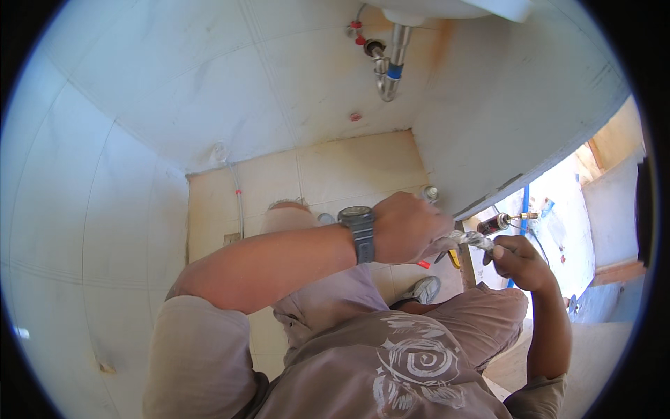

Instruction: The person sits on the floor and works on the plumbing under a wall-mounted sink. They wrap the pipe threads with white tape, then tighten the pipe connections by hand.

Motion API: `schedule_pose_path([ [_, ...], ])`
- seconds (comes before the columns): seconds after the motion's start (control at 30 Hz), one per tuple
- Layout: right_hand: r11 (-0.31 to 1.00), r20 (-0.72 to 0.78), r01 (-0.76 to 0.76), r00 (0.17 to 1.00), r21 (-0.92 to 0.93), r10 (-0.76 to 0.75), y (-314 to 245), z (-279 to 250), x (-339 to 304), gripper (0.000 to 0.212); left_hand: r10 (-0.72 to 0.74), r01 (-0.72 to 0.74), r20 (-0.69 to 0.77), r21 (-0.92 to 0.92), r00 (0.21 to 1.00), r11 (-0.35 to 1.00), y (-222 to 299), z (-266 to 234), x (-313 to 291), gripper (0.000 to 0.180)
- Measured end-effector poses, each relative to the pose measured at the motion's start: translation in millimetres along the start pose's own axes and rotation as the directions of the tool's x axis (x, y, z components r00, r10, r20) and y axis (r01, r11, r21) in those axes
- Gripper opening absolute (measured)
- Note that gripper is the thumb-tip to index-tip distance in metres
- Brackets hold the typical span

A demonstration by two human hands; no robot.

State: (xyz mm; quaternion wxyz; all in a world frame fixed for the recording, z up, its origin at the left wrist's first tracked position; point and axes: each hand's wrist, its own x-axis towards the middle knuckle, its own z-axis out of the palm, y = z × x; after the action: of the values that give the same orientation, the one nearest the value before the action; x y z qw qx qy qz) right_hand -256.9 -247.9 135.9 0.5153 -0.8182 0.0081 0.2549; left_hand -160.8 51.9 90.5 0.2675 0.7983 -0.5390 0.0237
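My left hand (412,225), with a black watch on its wrist, is closed around one end of a twisted silvery-white strand (472,239). To the right, my right hand (522,262) pinches the strand's other end between thumb and fingers. The short stretch between the two hands looks wound like a rope; I cannot tell whether it is cloth, plastic or wrapped metal. Below it, partly hidden by my hands, lie a yellow piece (455,258) and a red piece (423,265). Just beyond the strand is a dark canister (494,223) with a brass fitting (530,216).
A metal drain trap (389,78) hangs under a white basin (453,7) at the far wall, beside a red-marked valve (357,33). A thin grey hose (240,202) runs down onto the tiled floor (349,160). At right, a wall edge (516,185) borders a doorway.
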Motion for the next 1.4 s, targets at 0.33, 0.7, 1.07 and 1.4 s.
schedule_pose_path([
  [0.33, 0.997, 0.022, -0.013, 1.0, 0.073, 0.011, 9, -8, 27, 0.056, -0.124, 0.125, 0.02, -0.045, 0.992, 0.991, -37, 9, 7, 0.032],
  [0.7, 0.834, 0.063, 0.034, 0.995, 0.55, -0.082, 19, 1, 52, 0.047, 0.082, -0.076, -0.014, 0.23, 0.997, 0.97, -33, 25, 41, 0.057],
  [1.07, 0.574, 0.284, -0.12, 0.937, 0.81, -0.205, 77, 5, 92, 0.055, 0.255, -0.268, 0.084, 0.317, 0.963, 0.91, -60, 53, 75, 0.053],
  [1.4, 0.375, 0.13, -0.087, 0.987, 0.923, -0.091, 123, 50, 176, 0.042, -0.045, -0.042, 0.224, 0.367, 0.974, 0.929, -90, 105, 81, 0.052],
])
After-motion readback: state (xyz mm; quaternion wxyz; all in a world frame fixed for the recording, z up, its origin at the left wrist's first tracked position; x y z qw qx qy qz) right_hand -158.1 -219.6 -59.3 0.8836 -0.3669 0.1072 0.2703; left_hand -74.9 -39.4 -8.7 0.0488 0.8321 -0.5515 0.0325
